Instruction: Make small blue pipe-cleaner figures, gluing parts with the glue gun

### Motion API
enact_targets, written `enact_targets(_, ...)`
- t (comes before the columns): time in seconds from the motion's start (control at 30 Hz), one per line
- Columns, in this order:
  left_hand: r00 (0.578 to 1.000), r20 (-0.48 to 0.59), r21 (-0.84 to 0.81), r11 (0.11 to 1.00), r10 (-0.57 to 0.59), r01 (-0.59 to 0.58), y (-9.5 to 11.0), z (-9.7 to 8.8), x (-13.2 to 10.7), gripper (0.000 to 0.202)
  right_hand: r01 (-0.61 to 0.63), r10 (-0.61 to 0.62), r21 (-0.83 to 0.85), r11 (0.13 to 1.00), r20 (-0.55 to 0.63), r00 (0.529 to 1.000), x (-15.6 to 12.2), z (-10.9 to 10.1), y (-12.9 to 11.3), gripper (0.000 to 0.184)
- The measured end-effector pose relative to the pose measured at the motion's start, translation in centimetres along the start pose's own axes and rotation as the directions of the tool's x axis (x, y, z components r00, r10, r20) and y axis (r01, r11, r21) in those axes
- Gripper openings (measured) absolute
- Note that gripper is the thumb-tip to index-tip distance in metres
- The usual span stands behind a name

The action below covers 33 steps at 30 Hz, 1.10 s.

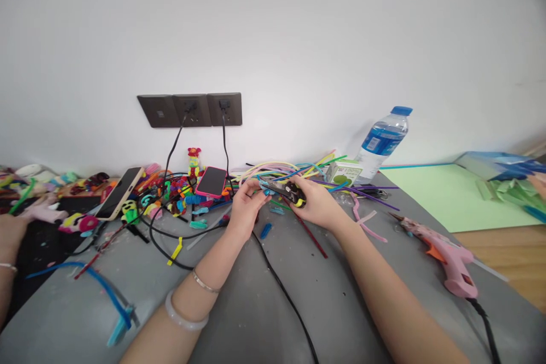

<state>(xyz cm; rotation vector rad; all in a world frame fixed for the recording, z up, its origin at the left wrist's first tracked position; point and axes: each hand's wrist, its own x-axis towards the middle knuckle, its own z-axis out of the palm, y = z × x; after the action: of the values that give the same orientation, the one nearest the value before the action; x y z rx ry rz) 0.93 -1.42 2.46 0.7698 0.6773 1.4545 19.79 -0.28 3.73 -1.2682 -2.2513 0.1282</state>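
My left hand (pixel 245 211) pinches a small light-blue fuzzy piece (pixel 267 189) between thumb and fingers. Scissors (pixel 295 193) with black and yellow handles are gripped in my right hand (pixel 319 205). Their blades point left and reach the blue piece; whether they are cutting into it is too small to tell. Behind both hands lies a heap of colourful pipe cleaners (pixel 281 169). Below them on the grey table are a short dark-blue fuzzy piece (pixel 266 231) and a dark-red pipe cleaner (pixel 314 239).
A pink glue gun (pixel 454 264) lies at right, near a tilted water bottle (pixel 381 142) and small box (pixel 344 172). Left are two phones, a red-edged one (pixel 212 182) and another (pixel 120 193), and fuzzy figures. Black cables (pixel 281 284) cross the table. Another person's hand (pixel 11 239) is far left.
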Motion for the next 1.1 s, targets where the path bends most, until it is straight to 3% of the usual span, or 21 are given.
enact_targets(0.47, 0.998, -0.026, 0.058, 0.997, 0.048, -0.047, 0.22, -0.14, 0.15, 0.034, -0.041, 0.04, -0.022, 0.999, -0.064, 0.997, -0.16, 0.56, -0.75, 0.039)
enact_targets(1.1, 0.996, -0.038, 0.121, 0.99, 0.075, -0.07, -0.19, -0.28, 0.25, 0.032, -0.066, 0.065, 0.063, 0.996, 0.011, 0.998, -0.07, 0.96, -0.26, 0.041)
